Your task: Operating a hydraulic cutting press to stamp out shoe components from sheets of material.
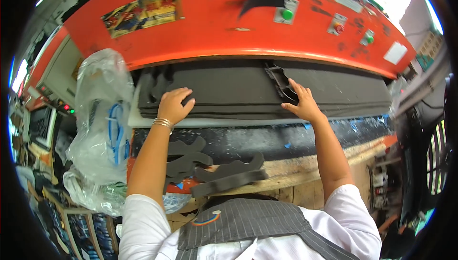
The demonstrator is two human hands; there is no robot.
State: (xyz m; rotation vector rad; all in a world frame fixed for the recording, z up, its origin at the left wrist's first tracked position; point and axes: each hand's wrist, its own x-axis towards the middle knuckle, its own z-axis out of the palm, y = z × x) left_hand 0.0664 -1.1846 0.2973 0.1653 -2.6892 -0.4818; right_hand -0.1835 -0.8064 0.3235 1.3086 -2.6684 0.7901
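A stack of dark grey foam sheets (224, 85) lies under the edge of a red press. On its right half stands a black, curvy-outlined cutting die (279, 81). My right hand (305, 105) has its thumb and fingers around the near right side of this die. My left hand (175, 107) rests on the left front part of the foam, fingers extended and holding nothing. Beyond it, wavy cut-outs (160, 81) show dark in the foam's left end. Several wavy cut foam pieces (229, 170) lie in front of the table, near my left forearm.
The red press (214, 31) spans the far side, with a green button (286, 14) and a red button (338, 28). Large clear plastic bags (100, 116) stand at the left. A worn black table edge (267, 140) with blue scraps runs along the front.
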